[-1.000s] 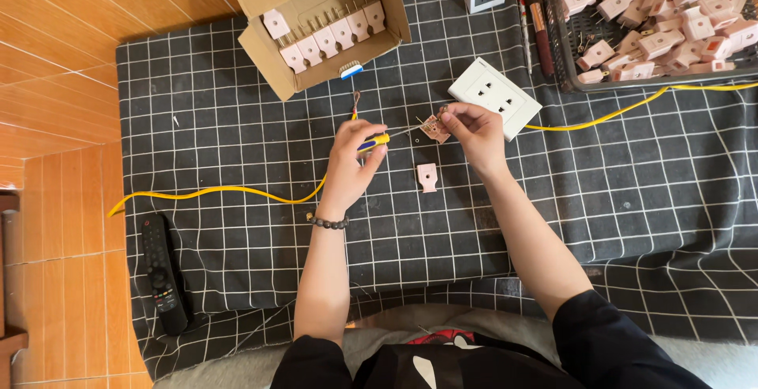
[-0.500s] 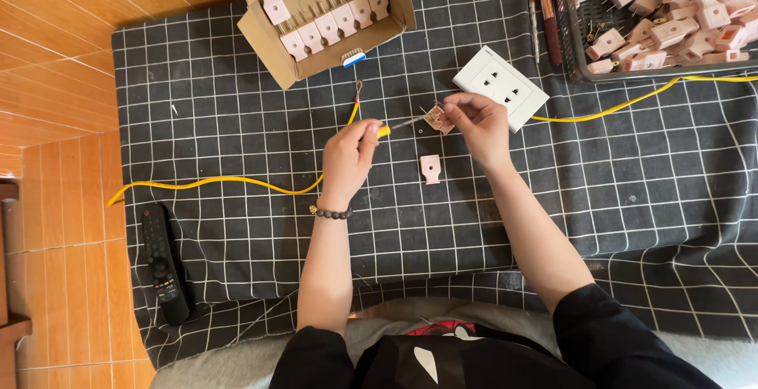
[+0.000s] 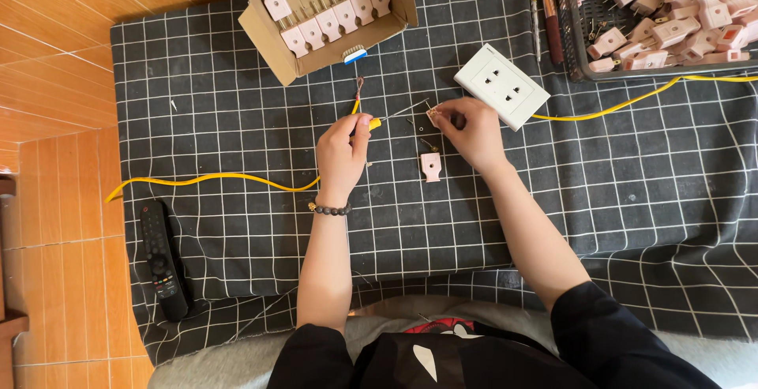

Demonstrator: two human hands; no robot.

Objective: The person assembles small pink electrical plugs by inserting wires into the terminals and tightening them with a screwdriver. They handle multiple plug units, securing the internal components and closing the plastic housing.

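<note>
Home floor workspace: wooden floorboards (image 3: 55,81), checked cloth (image 3: 632,184), remote control (image 3: 162,259).

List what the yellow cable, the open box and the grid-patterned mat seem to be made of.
Yellow cable: smooth plastic sheath, probably; bare coppery strands at its end. Open box: brown cardboard, matte, with raw folded flaps. Mat: dark woven cloth, judging by its wrinkles and frayed edge.

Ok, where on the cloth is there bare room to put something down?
Free: between the remote and the left hand, below the yellow wire; also right of the right hand, below the socket plate. Crowded: between box and basket.
</note>
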